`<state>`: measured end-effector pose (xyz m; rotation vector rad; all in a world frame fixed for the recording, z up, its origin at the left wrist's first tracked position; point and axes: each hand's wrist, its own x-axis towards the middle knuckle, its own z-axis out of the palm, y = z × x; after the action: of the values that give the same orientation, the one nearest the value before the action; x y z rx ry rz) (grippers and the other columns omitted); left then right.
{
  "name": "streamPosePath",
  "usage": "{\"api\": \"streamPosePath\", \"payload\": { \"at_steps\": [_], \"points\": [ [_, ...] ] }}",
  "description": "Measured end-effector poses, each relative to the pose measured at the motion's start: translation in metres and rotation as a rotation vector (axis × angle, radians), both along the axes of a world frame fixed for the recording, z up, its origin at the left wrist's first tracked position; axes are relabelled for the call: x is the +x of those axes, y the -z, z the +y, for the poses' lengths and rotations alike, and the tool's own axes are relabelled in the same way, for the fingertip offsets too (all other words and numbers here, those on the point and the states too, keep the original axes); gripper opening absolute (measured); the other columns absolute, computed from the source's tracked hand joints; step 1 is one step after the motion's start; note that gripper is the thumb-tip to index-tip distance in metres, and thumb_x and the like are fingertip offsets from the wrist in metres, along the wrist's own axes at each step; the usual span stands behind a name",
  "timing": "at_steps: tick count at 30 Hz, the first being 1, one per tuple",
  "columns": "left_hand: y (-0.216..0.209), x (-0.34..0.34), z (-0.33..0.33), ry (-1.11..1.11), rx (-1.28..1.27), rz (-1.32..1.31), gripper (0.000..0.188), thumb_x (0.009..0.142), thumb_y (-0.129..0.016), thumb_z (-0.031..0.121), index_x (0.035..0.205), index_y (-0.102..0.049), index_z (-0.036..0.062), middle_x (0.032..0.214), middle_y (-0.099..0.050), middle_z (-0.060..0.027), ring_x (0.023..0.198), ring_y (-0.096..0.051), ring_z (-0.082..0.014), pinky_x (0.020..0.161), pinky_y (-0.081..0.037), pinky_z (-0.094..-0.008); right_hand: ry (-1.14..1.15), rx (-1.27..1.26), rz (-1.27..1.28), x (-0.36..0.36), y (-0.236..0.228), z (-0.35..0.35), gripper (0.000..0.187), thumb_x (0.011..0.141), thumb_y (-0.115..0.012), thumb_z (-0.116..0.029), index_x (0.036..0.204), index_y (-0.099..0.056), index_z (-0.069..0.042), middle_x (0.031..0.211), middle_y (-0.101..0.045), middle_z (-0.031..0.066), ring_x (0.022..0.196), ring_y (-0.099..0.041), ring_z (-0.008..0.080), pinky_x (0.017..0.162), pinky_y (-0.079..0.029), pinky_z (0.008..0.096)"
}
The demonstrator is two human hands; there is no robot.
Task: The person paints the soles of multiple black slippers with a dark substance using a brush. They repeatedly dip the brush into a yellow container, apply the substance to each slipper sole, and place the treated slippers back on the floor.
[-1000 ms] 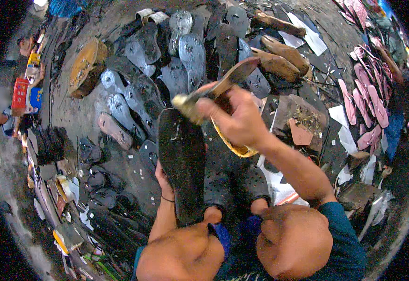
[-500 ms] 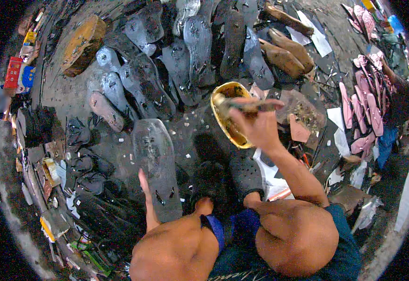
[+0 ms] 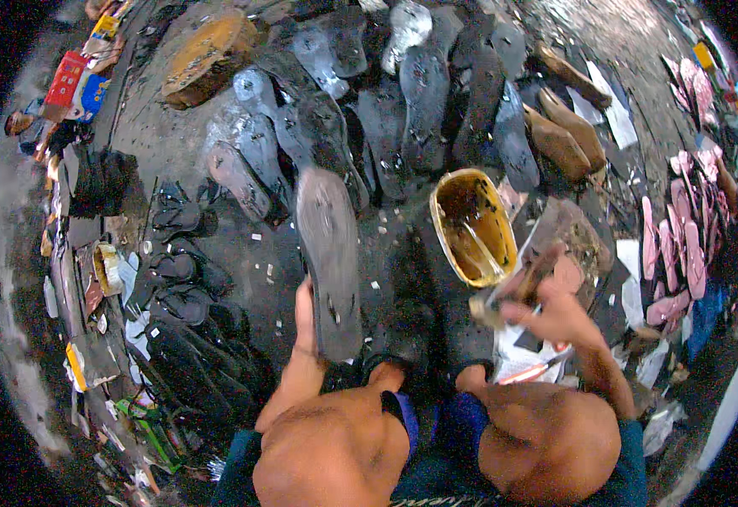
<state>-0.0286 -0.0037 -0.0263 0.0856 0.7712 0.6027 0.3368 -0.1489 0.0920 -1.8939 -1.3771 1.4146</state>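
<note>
Left hand (image 3: 305,319) has a dark grey sole (image 3: 331,262) by its left edge, fingers closed in against it, sole held up in front of the left knee, long axis roughly away from the person. Right hand (image 3: 559,314) closed round a brush (image 3: 531,283), head end to the left, just below the yellow tub (image 3: 479,280) of brown liquid on the floor (image 3: 255,275).

Step reads as brush work on the sole. To do it well: keep the sole level and backed by the palm, fingers off the upper face; drag excess off on the tub rim; carry the brush low so drips miss the shoes; use thin, even strokes out to the edges.

Hard to see: left fingers under the sole, so support there can't be told. Brush and right hand blurred; finger placement and bristle load unclear. Sole smeared too, so wet or dry can't be told. Tub's outer side mostly hidden.
</note>
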Motion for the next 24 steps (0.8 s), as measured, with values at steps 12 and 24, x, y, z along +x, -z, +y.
{"api": "streamPosePath", "payload": {
  "at_steps": [12,24],
  "points": [
    [-0.018,0.087,0.043,-0.083,0.149,-0.035,0.063,0.098,-0.036,0.052,0.134,-0.057,0.0042,0.125,-0.064,-0.0142,0.111,-0.062,-0.0317,0.100,-0.049,-0.0452,0.078,1.008,0.095,-0.082,0.023,0.119,0.029,0.081,-0.077,-0.009,0.109,-0.072,-0.007,0.097,-0.073,0.0109,0.087,-0.069,0.0279,0.072,-0.053,0.0376],
    [-0.010,0.099,0.048,-0.024,0.172,0.120,0.064,0.097,-0.044,0.055,0.132,-0.056,0.0032,0.124,-0.064,-0.0137,0.112,-0.062,-0.0292,0.100,-0.049,-0.0443,-0.202,1.225,0.018,-0.103,-0.006,0.083,0.039,0.082,-0.066,-0.020,0.121,-0.066,-0.016,0.090,-0.064,0.0081,0.085,-0.062,0.0273,0.075,-0.048,0.0399]
  ]
}}
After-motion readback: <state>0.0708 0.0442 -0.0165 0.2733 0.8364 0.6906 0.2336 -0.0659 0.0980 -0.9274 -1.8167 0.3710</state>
